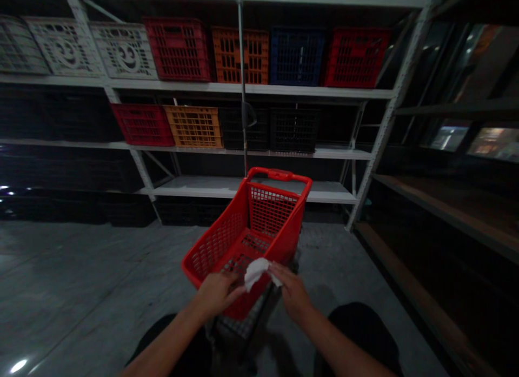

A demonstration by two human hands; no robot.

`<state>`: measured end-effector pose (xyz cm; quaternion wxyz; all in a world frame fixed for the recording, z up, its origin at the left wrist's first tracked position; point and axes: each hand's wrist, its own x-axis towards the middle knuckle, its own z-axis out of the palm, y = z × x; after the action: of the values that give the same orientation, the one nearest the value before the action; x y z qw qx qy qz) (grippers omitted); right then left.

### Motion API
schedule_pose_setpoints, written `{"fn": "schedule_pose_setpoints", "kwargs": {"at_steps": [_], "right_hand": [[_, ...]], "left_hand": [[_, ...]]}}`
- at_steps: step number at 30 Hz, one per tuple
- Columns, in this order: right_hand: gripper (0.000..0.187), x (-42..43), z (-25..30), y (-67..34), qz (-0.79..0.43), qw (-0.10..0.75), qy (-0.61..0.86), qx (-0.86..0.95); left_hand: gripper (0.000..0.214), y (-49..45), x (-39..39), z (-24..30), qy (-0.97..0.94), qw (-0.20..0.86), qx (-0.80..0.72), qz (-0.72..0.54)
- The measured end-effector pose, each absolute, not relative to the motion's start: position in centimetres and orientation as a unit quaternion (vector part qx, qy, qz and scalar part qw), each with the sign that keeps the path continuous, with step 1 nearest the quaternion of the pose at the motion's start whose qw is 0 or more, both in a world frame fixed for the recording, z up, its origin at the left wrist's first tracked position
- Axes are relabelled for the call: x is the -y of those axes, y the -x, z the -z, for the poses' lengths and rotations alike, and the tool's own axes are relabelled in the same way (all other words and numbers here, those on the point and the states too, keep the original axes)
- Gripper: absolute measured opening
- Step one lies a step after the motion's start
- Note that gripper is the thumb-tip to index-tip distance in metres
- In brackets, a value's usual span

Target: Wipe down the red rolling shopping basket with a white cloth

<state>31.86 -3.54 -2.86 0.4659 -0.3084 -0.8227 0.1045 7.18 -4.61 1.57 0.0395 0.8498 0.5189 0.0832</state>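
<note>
A red plastic shopping basket [227,242] with mesh sides and a raised red handle [279,176] stands right in front of me, resting on what looks like a small stool between my knees. Both hands are at its near rim. My left hand [217,293] and my right hand [292,291] together pinch a small white cloth [256,271] over the rim. The fingers of each hand are closed on the cloth. The basket's inside looks bare.
White metal shelving [251,89] fills the wall ahead, holding white, red, orange, blue and black crates. A thin metal pole [242,85] rises behind the basket. Dark wooden shelves [441,204] run along the right. Grey floor [81,279] spreads to the left.
</note>
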Motion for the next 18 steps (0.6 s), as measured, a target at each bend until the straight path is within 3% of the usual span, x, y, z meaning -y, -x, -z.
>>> {"fn": "schedule_pose_setpoints", "kwargs": {"at_steps": [3, 7, 12, 18], "right_hand": [[0.051, 1.0, -0.8, -34.5, -0.127, 0.496, 0.344, 0.787], [0.049, -3.8, -3.5, -35.2, -0.062, 0.436, 0.418, 0.795], [0.043, -6.5, -1.1, -30.9, -0.001, 0.352, 0.477, 0.805], [0.041, -5.9, 1.8, -29.0, 0.023, 0.395, 0.491, 0.776]], "left_hand": [[0.056, -10.1, 5.3, -1.6, -0.795, 0.055, -0.601, -0.067], [0.051, -11.8, 5.2, -1.2, -0.756, 0.02, -0.653, -0.038], [0.042, -12.5, 4.8, -0.4, -0.767, -0.002, -0.641, -0.032], [0.039, -13.2, 5.0, 0.2, -0.768, -0.005, -0.639, -0.046]]}}
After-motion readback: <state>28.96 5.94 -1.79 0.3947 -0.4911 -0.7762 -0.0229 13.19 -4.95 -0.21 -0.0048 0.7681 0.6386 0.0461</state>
